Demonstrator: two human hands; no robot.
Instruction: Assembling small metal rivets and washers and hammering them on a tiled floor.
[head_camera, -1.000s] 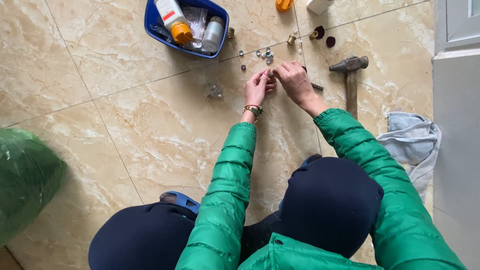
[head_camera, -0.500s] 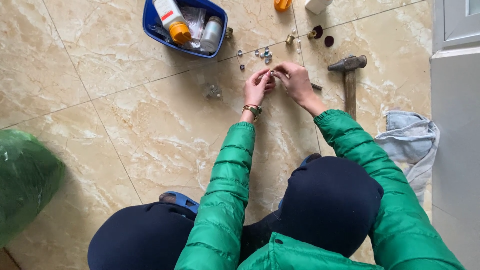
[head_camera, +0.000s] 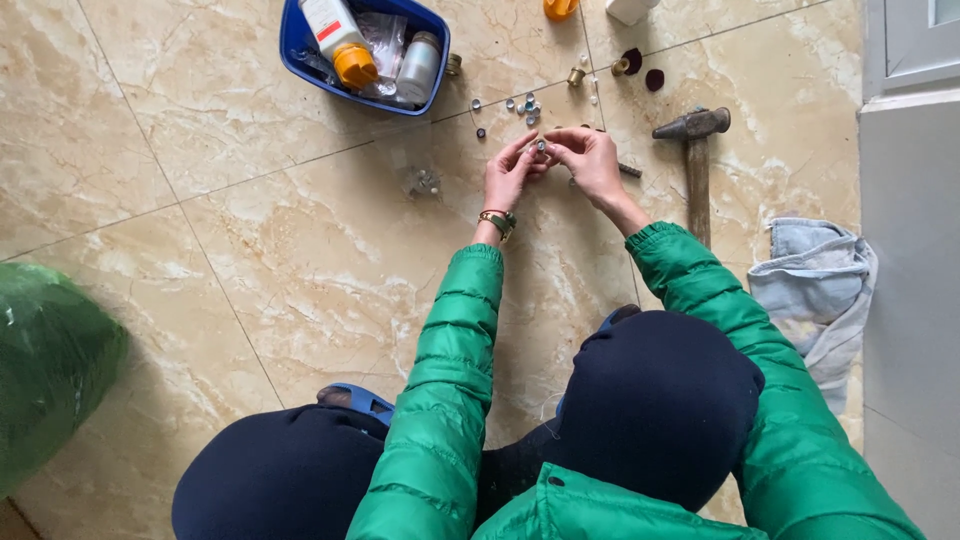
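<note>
— Over the tiles (head_camera: 250, 250), change since before?
— Hands have met: left hand (head_camera: 508, 176) and right hand (head_camera: 590, 160) now pinch one small metal part (head_camera: 541, 146), fingertips together.
— Packages?
— Beyond the grip, left: blue tub (head_camera: 300, 55); white bottle (head_camera: 335, 35), orange cap; grey can (head_camera: 418, 68).
— Right?
— Hammer (head_camera: 695, 160), rag (head_camera: 815, 290). Marbled beige floor.

A small silvery metal part (head_camera: 541, 146) sits pinched between the fingertips of both hands, held above the tiled floor; its shape is too small to tell.
</note>
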